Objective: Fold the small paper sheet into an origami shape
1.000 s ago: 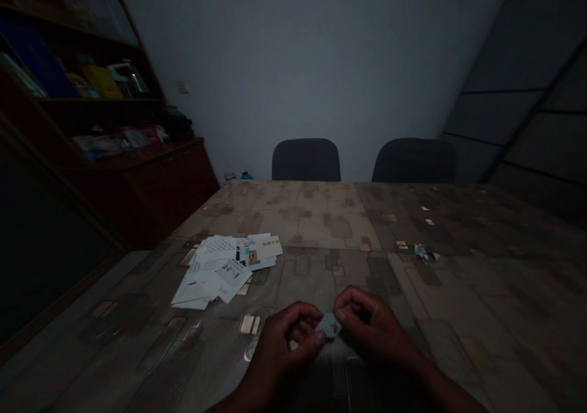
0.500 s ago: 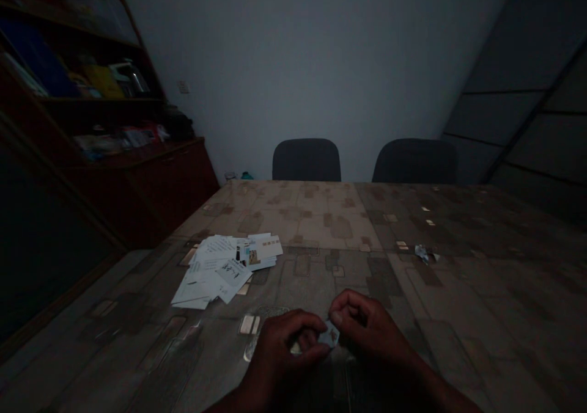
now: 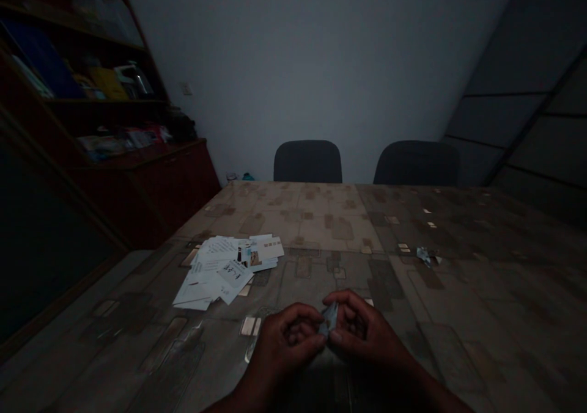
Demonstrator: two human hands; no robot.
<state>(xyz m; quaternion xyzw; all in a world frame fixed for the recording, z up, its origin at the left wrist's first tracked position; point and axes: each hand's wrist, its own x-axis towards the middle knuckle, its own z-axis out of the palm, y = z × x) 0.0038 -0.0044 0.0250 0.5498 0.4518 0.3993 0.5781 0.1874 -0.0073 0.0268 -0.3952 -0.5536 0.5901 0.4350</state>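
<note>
Between my two hands, just above the near part of the table, is a small folded piece of paper [image 3: 329,316], pale with darker marks. My left hand [image 3: 291,336] pinches its left side between thumb and fingers. On the other side, my right hand [image 3: 362,327] grips its right edge, with the fingers curled behind it. The dim light hides the finer folds. A spread pile of white printed cards [image 3: 211,272] lies to the left, beyond my left hand. Farther off to the right rests a small crumpled or folded paper piece [image 3: 427,256].
The table [image 3: 302,217] has a patterned cloth with rounded rectangles. Two dark chairs [image 3: 307,161] stand at its far edge, before a plain wall. A dark red shelf cabinet [image 3: 174,187] holding assorted items stands on the left. Grey panels [image 3: 495,113] rise at the right.
My right hand has shifted slightly left and its fingers now reach around the paper. The paper has turned from lying flatter to standing more upright. The pile has not changed.
</note>
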